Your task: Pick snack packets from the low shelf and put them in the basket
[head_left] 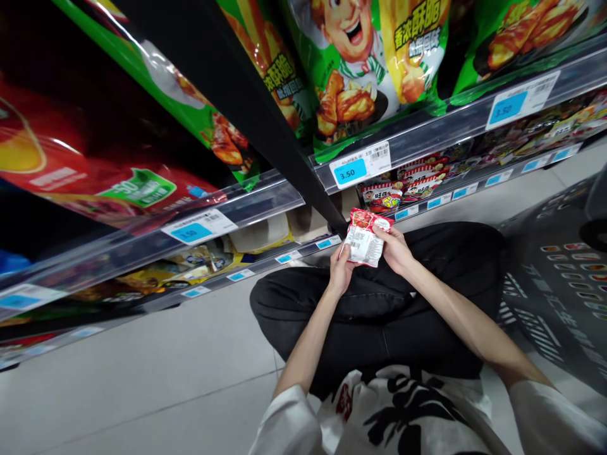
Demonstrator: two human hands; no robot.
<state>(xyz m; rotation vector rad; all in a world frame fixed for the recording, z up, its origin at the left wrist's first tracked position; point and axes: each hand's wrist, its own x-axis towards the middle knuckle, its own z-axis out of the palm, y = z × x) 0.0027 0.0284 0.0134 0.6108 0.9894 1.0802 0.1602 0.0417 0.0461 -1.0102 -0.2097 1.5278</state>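
A small red and white snack packet (363,243) is held between my two hands above my crossed legs, its printed back panel with a barcode turned up toward me. My left hand (340,268) is closed on its lower left edge, thumb on top. At the upper right edge, my right hand (396,249) pinches it with the thumb over the front. Just beyond the packet, similar red and white packets (422,177) lie stacked on the bottom shelf.
Green chip bags (351,76) fill the upper shelf behind price tags (360,165). A black shelf post (265,114) slants down close to my hands. On my right stands a grey shopping basket (559,272). Pale floor tiles (190,366) extend to the left.
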